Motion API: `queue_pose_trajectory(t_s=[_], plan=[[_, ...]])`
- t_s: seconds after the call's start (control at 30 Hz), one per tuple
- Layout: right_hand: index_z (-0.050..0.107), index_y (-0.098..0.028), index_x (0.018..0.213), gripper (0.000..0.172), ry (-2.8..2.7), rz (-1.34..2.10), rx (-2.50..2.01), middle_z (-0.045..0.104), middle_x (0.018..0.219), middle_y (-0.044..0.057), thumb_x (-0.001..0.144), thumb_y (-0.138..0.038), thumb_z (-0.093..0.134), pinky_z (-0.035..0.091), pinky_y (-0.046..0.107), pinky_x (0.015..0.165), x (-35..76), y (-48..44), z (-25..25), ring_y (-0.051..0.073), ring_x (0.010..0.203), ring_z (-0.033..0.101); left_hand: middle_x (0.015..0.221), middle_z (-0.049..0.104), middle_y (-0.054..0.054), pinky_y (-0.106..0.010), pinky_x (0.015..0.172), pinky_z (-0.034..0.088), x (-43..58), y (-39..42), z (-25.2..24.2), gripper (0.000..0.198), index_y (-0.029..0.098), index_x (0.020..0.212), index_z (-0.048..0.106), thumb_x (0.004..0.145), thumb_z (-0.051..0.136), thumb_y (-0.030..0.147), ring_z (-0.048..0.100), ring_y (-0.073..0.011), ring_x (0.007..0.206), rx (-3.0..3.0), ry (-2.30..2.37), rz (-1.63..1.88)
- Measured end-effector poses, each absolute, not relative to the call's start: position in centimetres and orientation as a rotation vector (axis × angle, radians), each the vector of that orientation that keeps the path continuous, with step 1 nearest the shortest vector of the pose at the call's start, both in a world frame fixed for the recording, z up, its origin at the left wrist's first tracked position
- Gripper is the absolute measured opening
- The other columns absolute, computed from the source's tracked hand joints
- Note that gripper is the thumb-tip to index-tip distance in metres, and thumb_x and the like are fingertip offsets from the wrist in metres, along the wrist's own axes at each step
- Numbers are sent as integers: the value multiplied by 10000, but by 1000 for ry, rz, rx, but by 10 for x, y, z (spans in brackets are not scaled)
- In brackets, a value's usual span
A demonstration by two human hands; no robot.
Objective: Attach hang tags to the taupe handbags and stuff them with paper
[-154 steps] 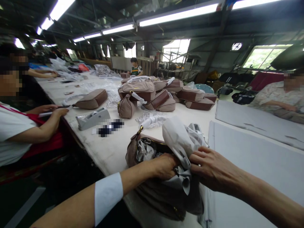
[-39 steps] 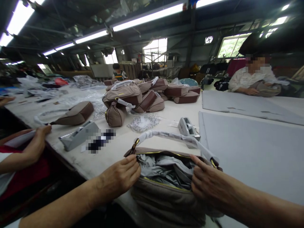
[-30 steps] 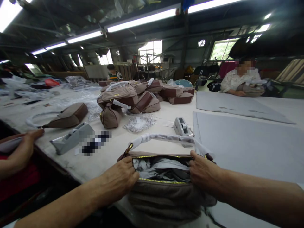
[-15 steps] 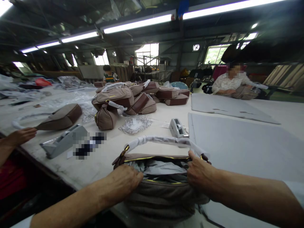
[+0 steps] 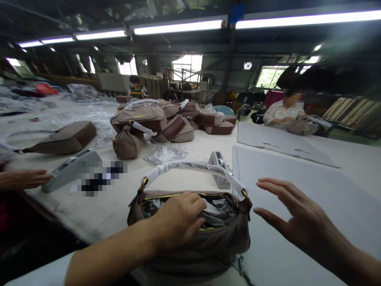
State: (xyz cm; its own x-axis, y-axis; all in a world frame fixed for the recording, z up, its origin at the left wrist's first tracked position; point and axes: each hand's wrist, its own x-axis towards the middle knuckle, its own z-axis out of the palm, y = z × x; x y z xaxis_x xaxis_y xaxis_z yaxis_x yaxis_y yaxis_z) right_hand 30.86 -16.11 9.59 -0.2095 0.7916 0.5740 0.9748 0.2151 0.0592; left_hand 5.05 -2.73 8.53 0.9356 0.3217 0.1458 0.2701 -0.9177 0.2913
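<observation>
A taupe handbag [image 5: 208, 246] stands at the table's near edge, unzipped along its gold zip and stuffed with grey paper [image 5: 218, 208]. Its handle [image 5: 190, 167] is wrapped in white tissue and arches over the opening. My left hand [image 5: 178, 220] lies over the opening, fingers curled on the paper and the near rim. My right hand [image 5: 294, 214] hovers to the right of the bag, fingers spread and holding nothing, above a grey sheet [image 5: 297, 186].
A grey tape dispenser [image 5: 218, 169] sits just behind the bag; another [image 5: 71, 169] lies at left by a neighbour's hand [image 5: 26, 178]. A heap of similar handbags [image 5: 154, 123] fills mid-table. A single bag [image 5: 64, 139] lies at left. A person [image 5: 285, 113] sits far right.
My right hand has let go of the bag's right end and moved off to the right, fingers spread. My left hand slid from the left end onto the paper in the opening.
</observation>
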Motion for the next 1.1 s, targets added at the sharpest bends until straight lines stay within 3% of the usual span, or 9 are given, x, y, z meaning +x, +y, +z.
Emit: queue_pose_trajectory(t_s=[0.1,0.2,0.33,0.47,0.57,0.67,0.77,0.97,1.1], plan=[[505,-190,1147,429,-1797,-250,-1818,603,1035,78,828,-473,552,514,275,667,299,-162,74,175,822,600,983,637,-71,-312,827,476,92,-24,72,205,162,999,580,811,547,238,576,-204,929,2727,301,324],[572,-185,1002,310,-1626,60,-1867,617,829,31,864,-450,492,481,241,548,279,-152,53,145,649,573,1031,634,-78,-313,744,507,122,-27,50,293,177,1045,596,772,588,285,611,-219,863,2775,204,289],[516,-182,697,323,-1292,128,-1724,472,579,-26,875,-442,450,404,218,468,263,-141,32,121,522,462,915,641,-96,-343,651,511,135,-36,29,218,148,947,646,806,498,224,619,-240,779,2907,310,260],[467,-190,697,300,-1009,140,-1583,429,589,-34,880,-426,450,376,202,439,258,-139,18,111,516,414,931,626,-67,-262,759,496,129,-31,30,241,152,927,640,695,576,143,597,-187,858,2560,199,460],[474,-188,718,277,-993,126,-1541,460,613,-24,896,-397,432,393,210,480,256,-138,14,122,552,450,996,636,-43,-239,838,452,131,-28,30,278,171,1004,627,735,565,132,580,-159,932,2247,95,555],[461,-192,703,267,-1090,51,-1531,435,599,-33,904,-362,417,369,211,484,256,-138,13,115,538,435,794,656,-18,-236,692,444,141,-36,27,145,170,801,665,780,522,169,593,-151,749,2234,239,466],[461,-192,712,256,-1196,34,-1546,424,596,-40,905,-351,408,336,215,465,260,-140,16,105,509,412,629,604,-3,-240,580,397,147,-44,29,159,158,634,619,751,514,181,542,-138,601,2210,388,396],[474,-194,717,293,-1149,44,-1564,421,611,-35,903,-401,384,311,228,469,261,-141,22,111,526,404,665,562,-8,-239,622,405,139,-40,52,193,139,696,584,773,417,199,517,-134,657,1694,433,362],[502,-194,770,295,-1147,39,-1560,465,650,-24,906,-418,366,367,228,507,260,-138,21,125,572,456,648,512,15,-220,562,366,142,-46,57,151,133,703,567,742,565,278,478,-114,625,1651,390,243]])
